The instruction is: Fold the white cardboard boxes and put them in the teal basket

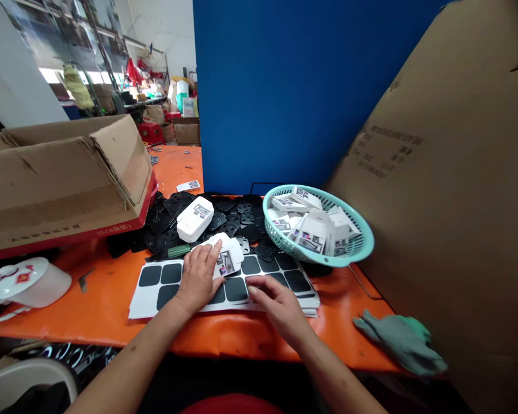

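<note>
A white sheet of black rounded square stickers (164, 287) lies at the front of the orange table (112, 287). My left hand (198, 275) rests flat on it, fingertips on a small white printed box (228, 256). My right hand (276, 302) presses its curled fingers on a black sticker near the sheet's right part. Behind the sheet lies a pile of black plastic parts (224, 221) with a stack of white boxes (195, 218) on top. A teal basket (354, 247) of several folded white boxes stands to the right.
A big open cardboard box (64, 172) stands at the left, a white lidded cup (26, 284) before it. A blue panel (293, 86) rises behind, a large cardboard sheet (449, 172) leans at the right. Grey-green gloves (401, 339) lie at the table's right front.
</note>
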The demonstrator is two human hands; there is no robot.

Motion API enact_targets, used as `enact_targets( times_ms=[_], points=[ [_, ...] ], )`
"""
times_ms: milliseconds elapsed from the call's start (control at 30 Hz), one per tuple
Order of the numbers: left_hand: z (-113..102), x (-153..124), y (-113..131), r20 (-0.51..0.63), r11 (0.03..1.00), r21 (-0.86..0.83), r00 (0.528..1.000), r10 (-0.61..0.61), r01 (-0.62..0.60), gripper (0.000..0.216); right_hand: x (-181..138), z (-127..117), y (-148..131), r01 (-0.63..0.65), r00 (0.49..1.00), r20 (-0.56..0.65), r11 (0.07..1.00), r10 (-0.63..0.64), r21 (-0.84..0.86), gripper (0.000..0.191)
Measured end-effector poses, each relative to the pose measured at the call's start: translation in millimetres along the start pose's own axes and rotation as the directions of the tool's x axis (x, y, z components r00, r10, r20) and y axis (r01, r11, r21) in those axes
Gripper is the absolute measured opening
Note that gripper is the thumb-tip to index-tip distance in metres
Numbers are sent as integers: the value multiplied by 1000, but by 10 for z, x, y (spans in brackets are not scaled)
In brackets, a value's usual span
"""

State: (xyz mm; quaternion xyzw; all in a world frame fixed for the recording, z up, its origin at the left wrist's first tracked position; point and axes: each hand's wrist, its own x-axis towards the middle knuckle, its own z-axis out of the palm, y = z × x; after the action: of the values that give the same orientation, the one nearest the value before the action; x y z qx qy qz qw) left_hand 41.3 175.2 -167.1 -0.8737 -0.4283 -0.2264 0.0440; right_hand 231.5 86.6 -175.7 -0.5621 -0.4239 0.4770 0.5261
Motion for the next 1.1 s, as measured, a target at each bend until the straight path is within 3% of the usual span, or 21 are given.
enact_targets(
  times_ms=[200, 467, 567, 700, 933, 1100],
  points=[
    [106, -64, 60, -213, 989, 117, 970, 118, -94, 81, 272, 270, -24, -58, 997, -45, 986, 65, 155, 62],
    [180, -78, 46, -259, 978, 136, 947, 190, -159, 66, 331, 247, -153, -127, 991, -34, 982, 133, 143, 38],
    [196, -41, 74, -294, 955, 166, 912, 286, -246, 56, 271, 287, -228, -126, 992, 23, 985, 124, 121, 31],
    [155, 1, 113, -331, 929, 180, 869, 367, -324, 50, 238, 361, -243, -148, 987, 86, 977, 136, 153, 39],
    [-25, -74, 205, -232, 951, 246, 942, 244, -185, 56, 322, 225, -148, -109, 994, 21, 969, 107, 221, 34],
    [-48, -99, 262, -258, 954, 261, 942, 217, -148, 59, 211, 196, -207, -104, 992, 96, 960, 82, 261, 34]
  ],
)
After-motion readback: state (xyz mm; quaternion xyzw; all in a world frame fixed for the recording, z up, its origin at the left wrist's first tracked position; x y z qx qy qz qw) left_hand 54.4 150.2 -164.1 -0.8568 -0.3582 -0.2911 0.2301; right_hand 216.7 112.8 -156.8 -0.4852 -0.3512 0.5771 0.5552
